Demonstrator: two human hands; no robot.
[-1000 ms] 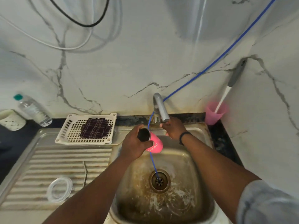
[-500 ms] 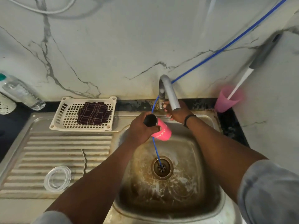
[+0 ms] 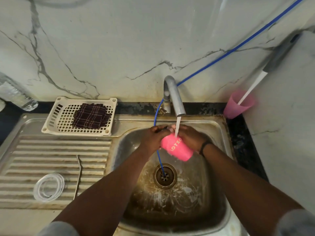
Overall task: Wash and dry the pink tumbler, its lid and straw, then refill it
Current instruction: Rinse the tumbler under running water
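Head view: both hands hide the pink tumbler (image 3: 177, 148) mouth.

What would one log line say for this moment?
step: rinsing | pink tumbler: under tap stream | left hand, right hand: gripping it

Grey-veined marble wall (image 3: 119, 48) beyond my hands, with a blue hose (image 3: 238, 46) crossing it. Stained steel sink (image 3: 219, 126) below, ridged drainboard (image 3: 56, 150) off left, dark worktop (image 3: 238, 133) right.

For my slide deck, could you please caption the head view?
Both hands hold the pink tumbler under the running tap above the sink.
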